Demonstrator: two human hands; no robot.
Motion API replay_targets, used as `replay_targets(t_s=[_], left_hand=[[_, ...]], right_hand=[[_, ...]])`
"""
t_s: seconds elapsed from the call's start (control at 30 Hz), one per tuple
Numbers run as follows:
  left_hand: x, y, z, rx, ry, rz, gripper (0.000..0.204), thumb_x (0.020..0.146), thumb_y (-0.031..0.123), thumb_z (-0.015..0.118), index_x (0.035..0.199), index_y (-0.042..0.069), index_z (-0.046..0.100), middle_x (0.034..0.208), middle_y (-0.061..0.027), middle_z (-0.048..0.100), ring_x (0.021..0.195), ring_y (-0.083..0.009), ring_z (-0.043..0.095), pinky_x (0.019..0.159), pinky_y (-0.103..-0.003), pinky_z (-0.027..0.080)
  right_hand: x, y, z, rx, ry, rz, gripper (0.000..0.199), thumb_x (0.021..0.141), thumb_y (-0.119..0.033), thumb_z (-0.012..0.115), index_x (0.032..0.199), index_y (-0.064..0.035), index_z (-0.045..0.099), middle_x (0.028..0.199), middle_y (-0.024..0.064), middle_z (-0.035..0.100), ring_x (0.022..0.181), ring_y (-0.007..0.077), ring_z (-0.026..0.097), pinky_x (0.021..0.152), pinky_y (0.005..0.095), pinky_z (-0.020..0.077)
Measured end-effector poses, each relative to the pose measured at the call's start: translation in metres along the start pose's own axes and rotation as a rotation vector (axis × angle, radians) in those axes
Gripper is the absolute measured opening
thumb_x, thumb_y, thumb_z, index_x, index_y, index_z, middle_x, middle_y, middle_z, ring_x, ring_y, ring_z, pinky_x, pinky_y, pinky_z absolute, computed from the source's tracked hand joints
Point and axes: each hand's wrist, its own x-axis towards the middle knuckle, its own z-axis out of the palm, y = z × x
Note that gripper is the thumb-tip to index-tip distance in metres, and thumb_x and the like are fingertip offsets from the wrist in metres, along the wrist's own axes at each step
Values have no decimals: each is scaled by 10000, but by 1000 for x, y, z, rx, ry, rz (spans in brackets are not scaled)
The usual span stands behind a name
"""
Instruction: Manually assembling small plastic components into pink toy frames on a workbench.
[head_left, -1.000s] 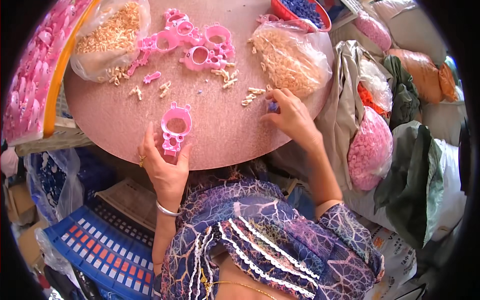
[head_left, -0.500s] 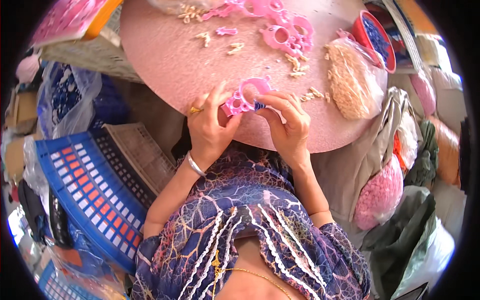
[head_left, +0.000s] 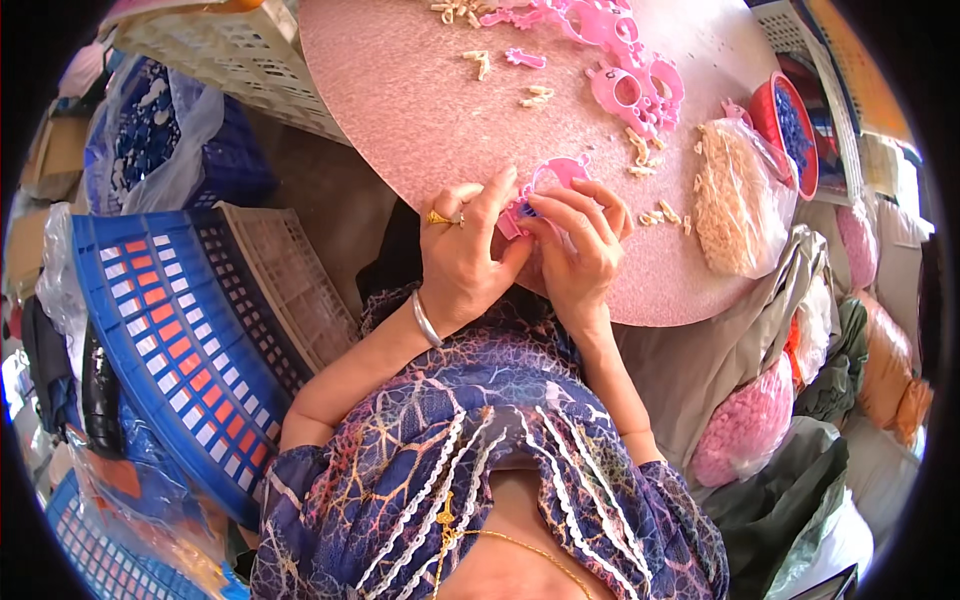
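At the near edge of a round speckled pink table (head_left: 420,110), both hands meet around a pink plastic part (head_left: 562,172) with a large ring. My left hand (head_left: 465,245) grips its left end between thumb and fingers. The closed fingertips of my right hand (head_left: 578,235) press a small dark blue piece (head_left: 527,209) against the part, partly hiding it. Whether the blue piece is seated in it, I cannot tell. Farther back lie several similar pink plastic parts (head_left: 625,90) and a small loose pink piece (head_left: 525,58).
Small cream pieces (head_left: 537,96) lie scattered in clusters. On the table's right are a clear bag of cream pieces (head_left: 730,205) and a red bowl (head_left: 768,105) of blue pieces. A blue basket (head_left: 150,330) stands left, and a bag of pink pieces (head_left: 745,425) right.
The view has shifted, so the table sits farther right and lower. My right fingers have closed in over the pink part, covering more of the blue piece. Both hands keep their holds.
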Motion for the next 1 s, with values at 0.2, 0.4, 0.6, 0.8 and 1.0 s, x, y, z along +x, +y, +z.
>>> replay_targets(t_s=[0.2,0.4,0.6,0.8,1.0], left_hand=[[-2,-4,2,32,48,85,728,655,99,815,1333,37,556,1030,-35,687,919,-206,608,841,-365,433],[-1,-4,-1,11,45,111,738,664,95,810,1347,32,536,960,-42,682,914,-226,604,846,-380,423],[-3,-4,-4,38,-11,117,754,688,78,819,1364,8,494,1077,-91,729,986,-219,632,889,-357,436],[-5,-4,-1,-21,29,142,721,697,76,799,1361,15,524,943,-65,678,943,-243,592,834,-395,437],[-2,-1,-5,14,26,186,708,711,51,805,1352,-3,510,1037,-92,702,957,-240,610,839,-378,456]], right_hand=[[1,-2,-2,75,21,26,238,697,-187,813,922,-162,739,1041,-3,707,1094,255,587,980,396,361],[6,-4,-14,1,-34,-62,211,690,-148,819,880,-157,727,1016,-26,715,1076,228,598,973,388,342],[3,-7,-14,52,-28,-45,170,686,-110,809,811,-162,707,959,-47,707,1025,199,600,961,391,333],[8,-16,-21,28,-22,-14,241,683,-117,812,896,-170,715,1012,-37,697,1049,217,585,969,396,331],[9,-22,-22,-37,-48,59,433,685,-56,826,1079,-99,651,1151,74,649,1134,271,541,987,390,379]])
